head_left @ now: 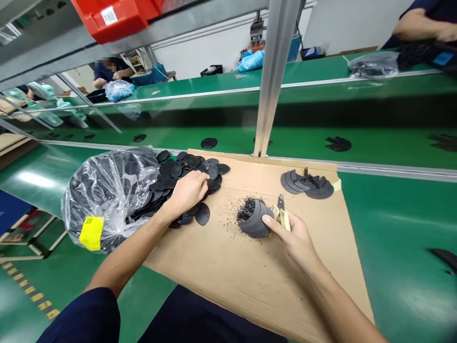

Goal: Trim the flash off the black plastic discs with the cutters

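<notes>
My left hand [188, 191] is over a heap of black oval plastic pieces [167, 183], its fingers curled in and pinching at one of them; the fingertips are partly hidden. In my right hand [298, 238] is a pair of nippers [282, 212] with pale yellow handles, jaws pointing up and away from me. Beside the right thumb lies a curved stack of dark grey pieces [255, 224], which the thumb seems to touch. Tiny black scraps [246, 209] are piled against that stack and scattered around it on the cardboard sheet [214, 267].
A clear plastic bag [107, 186] with a yellow label holds more black pieces at the left. Another group of black pieces [307, 185] lies at the back right. Behind runs a green conveyor belt [228, 136] with black parts, crossed by a metal post [273, 81]. Other people sit beyond.
</notes>
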{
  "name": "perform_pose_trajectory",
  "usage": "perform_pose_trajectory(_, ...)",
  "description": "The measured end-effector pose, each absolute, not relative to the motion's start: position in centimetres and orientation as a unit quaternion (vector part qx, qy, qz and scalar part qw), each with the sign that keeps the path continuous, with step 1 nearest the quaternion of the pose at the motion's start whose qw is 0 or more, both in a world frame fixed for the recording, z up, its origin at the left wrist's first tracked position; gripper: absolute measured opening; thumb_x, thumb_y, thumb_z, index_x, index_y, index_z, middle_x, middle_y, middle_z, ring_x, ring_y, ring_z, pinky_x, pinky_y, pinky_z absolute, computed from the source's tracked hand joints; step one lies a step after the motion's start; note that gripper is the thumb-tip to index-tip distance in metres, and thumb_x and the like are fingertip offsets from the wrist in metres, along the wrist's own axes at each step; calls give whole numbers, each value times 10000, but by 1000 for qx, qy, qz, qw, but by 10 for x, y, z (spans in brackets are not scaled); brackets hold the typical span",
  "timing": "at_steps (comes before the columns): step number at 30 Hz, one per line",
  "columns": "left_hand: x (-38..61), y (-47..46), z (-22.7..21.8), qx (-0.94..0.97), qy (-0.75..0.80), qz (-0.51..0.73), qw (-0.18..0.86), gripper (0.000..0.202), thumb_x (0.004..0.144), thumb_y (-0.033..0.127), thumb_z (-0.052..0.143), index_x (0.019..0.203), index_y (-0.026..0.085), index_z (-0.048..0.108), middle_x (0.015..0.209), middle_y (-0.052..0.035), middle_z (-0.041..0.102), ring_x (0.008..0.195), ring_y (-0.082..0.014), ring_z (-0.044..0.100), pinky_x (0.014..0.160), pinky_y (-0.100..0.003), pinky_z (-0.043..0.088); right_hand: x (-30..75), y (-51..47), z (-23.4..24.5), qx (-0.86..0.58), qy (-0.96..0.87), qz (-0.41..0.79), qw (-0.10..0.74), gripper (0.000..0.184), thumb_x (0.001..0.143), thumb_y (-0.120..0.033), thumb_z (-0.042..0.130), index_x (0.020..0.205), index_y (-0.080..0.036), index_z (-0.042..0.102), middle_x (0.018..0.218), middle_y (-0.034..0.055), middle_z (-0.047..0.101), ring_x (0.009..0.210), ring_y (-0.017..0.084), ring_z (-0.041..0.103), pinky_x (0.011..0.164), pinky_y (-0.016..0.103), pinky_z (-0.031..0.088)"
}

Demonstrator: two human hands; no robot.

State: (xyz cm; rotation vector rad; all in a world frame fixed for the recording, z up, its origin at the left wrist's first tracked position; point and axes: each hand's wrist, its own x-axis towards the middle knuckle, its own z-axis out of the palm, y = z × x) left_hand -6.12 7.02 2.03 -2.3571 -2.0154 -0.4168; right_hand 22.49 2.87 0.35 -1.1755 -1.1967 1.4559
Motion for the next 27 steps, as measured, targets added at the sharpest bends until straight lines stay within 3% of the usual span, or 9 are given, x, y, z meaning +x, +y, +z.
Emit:
perform_pose_trajectory(2,-61,69,24,-737,-636,-227,-37,180,1002,233,446,970,163,608,905,-67,664,847,-183,652,758,-275,524,224,28,4,-484,-488,572,448,433,735,-546,790,711,-227,497,666,-50,429,614,129,380,589,272,351)
perform_pose_trajectory(6,-34,54,19,-659,-522,-458,-290,292,988,441,553,993,157,622,859,-40,669,758,-134,648,684,-223,530,222,26,5,-489,-511,545,451,377,770,-500,763,729,-223,511,680,-47,438,630,131,391,624,271,385)
perform_pose_trajectory(10,7,34,5,-630,-445,-478,-420,380,931,470,670,1148,163,616,977,-69,702,865,-146,694,770,-241,578,218,22,6,-467,-524,556,446,338,793,-506,743,828,-208,588,775,-7,562,708,155,490,682,280,452)
perform_pose_trajectory(13,25,26,-3,-643,-448,-483,-392,351,921,416,700,1164,169,642,1051,-82,718,913,-154,700,818,-256,589,216,18,5,-470,-522,541,463,341,817,-517,728,846,-210,582,783,-4,560,704,153,488,665,273,461)
perform_pose_trajectory(20,24,20,-12,-662,-484,-468,-329,324,940,358,686,1208,178,667,1134,-96,714,820,-132,668,766,-244,573,211,12,1,-498,-519,507,475,354,836,-528,722,830,-223,542,714,-31,473,639,133,420,607,259,442)
perform_pose_trajectory(27,26,15,-5,-716,-481,-461,-208,262,937,322,693,1157,181,687,805,1,623,687,-104,556,652,-210,491,207,9,1,-519,-512,494,474,323,839,-481,726,800,-228,531,693,-47,432,612,125,390,590,255,427)
